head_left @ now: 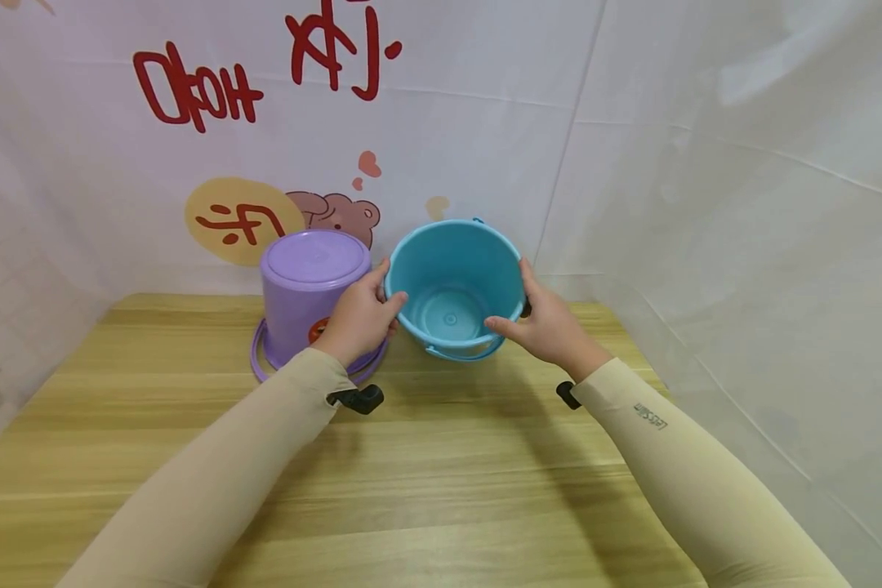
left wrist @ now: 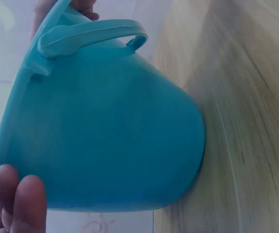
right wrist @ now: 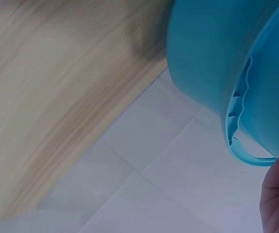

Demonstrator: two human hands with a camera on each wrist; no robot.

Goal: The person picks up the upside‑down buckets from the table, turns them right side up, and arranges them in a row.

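Note:
A light blue plastic bucket (head_left: 448, 278) is tilted with its mouth facing me, held at the rim from both sides. My left hand (head_left: 360, 318) grips the left side, thumb at the rim and fingers on the outer wall. On the opposite side my right hand (head_left: 547, 318) grips the rim with its thumb over the inside edge. The bucket's handle (left wrist: 95, 34) hangs along the near side. In the left wrist view the bucket's base is close to the wooden tabletop; I cannot tell whether it touches.
Left of the blue bucket, an upside-down purple bucket (head_left: 294, 318) stands on the wooden table (head_left: 441, 490), its handle (head_left: 257, 359) around the lower rim. My left hand partly hides it. Behind rises a white cloth (head_left: 485, 147) with red writing; more white sheeting (head_left: 764, 245) hangs at right.

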